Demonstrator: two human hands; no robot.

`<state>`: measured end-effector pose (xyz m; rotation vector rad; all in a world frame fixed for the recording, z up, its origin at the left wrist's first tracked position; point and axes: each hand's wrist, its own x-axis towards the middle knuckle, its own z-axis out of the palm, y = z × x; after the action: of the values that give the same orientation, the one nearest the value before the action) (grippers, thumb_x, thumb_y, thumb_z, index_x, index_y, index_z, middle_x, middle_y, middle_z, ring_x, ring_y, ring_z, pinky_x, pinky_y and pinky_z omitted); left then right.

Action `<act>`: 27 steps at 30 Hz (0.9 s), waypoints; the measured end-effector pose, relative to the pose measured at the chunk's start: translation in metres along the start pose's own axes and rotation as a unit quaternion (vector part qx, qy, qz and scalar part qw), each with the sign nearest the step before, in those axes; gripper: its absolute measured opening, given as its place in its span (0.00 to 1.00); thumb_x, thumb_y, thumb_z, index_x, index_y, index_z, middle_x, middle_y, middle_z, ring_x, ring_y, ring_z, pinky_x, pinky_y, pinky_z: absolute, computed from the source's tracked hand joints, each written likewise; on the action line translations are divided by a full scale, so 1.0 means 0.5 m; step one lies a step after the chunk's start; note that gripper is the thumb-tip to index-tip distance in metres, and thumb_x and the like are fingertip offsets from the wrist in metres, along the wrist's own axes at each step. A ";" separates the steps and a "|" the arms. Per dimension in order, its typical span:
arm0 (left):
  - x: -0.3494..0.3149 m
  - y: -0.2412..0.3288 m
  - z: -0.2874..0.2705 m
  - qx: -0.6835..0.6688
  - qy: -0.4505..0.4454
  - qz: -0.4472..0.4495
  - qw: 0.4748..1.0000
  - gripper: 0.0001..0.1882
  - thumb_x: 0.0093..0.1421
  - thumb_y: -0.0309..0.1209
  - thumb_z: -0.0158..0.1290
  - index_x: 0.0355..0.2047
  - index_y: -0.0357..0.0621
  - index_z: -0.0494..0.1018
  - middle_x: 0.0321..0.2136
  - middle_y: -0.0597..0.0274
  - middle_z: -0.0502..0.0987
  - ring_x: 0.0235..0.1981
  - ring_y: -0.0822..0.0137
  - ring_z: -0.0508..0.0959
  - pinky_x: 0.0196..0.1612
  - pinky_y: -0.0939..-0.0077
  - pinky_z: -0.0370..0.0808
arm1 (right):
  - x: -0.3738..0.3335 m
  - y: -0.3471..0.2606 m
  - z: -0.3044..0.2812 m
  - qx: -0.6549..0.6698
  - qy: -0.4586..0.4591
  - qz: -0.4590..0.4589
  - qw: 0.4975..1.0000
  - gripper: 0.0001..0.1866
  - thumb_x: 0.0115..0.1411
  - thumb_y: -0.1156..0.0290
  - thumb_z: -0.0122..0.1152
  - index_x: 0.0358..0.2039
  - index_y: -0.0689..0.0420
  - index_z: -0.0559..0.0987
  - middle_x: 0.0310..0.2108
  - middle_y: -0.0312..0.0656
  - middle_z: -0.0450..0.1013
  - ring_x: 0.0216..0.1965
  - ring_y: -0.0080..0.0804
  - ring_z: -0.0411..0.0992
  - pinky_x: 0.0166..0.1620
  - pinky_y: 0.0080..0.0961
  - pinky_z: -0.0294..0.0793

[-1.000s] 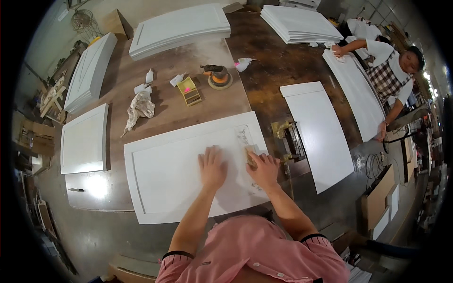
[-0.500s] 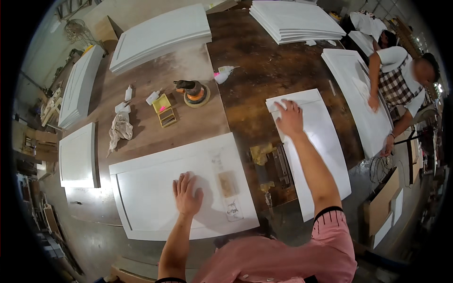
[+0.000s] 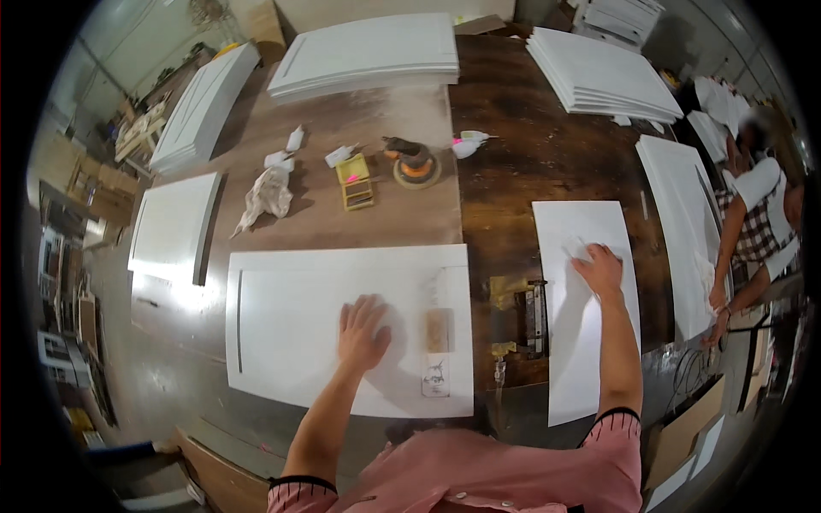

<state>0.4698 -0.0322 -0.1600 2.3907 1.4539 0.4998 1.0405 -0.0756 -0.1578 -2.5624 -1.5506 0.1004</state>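
Observation:
A large white cabinet door panel with a recessed edge lies in front of me on the left. My left hand rests flat on it, fingers spread, holding nothing. Beside that hand, a tan rectangular block and a clear-looking rectangle with dark marks lie on the panel. On the right is a narrow plain white panel. My right hand touches its upper half, fingers apart and slightly bent. Faint greyish marks show by the fingertips; I cannot make them out.
Between the panels sits a yellow-and-black tool with a metal rail. Farther back are an orange sander, a yellow box, white bottles and a crumpled cloth. Panel stacks line the table; a co-worker leans over one at right.
My right hand has moved nearer to me along the narrow panel, away from its far end. The left hand stays on the large panel. The whole view has turned, shifting most things rightward.

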 end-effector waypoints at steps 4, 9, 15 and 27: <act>-0.010 -0.003 -0.005 -0.015 0.012 0.007 1.000 0.26 0.59 0.34 0.60 0.59 0.54 0.74 0.67 0.56 0.69 0.71 0.50 0.63 0.74 0.40 0.53 | -0.118 0.056 -0.024 0.163 0.036 0.105 0.980 0.30 0.61 0.49 0.66 0.55 0.58 0.82 0.42 0.45 0.82 0.40 0.38 0.80 0.45 0.32 0.78; -0.007 0.001 0.007 -0.064 -0.006 -0.060 0.996 0.22 0.58 0.32 0.62 0.54 0.49 0.78 0.62 0.54 0.75 0.64 0.51 0.72 0.69 0.51 0.64 | -0.281 -0.123 -0.104 0.631 0.069 0.158 0.756 0.25 0.71 0.56 0.52 0.59 0.59 0.80 0.34 0.30 0.73 0.34 0.19 0.69 0.36 0.21 0.69; -0.089 0.214 -0.089 -0.501 -0.277 -0.046 0.819 0.32 0.66 0.36 0.63 0.68 0.42 0.68 0.57 0.50 0.79 0.57 0.56 0.79 0.60 0.63 0.75 | -0.388 -0.463 -0.026 0.693 -0.071 0.055 0.715 0.24 0.69 0.61 0.53 0.59 0.61 0.79 0.38 0.34 0.76 0.36 0.23 0.73 0.42 0.22 0.74; -0.181 0.131 -0.158 -0.562 -0.235 -0.133 0.782 0.32 0.64 0.23 0.61 0.68 0.40 0.68 0.51 0.57 0.79 0.50 0.68 0.80 0.56 0.69 0.78 | -0.450 -0.688 -0.021 0.705 -0.130 -0.002 0.697 0.16 0.70 0.68 0.58 0.55 0.58 0.83 0.42 0.30 0.78 0.36 0.17 0.69 0.40 0.19 0.72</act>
<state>0.4477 -0.1363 -0.0740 1.1916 0.8247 0.4521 0.6360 -0.1185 -0.0972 -1.2552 -0.8100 1.1610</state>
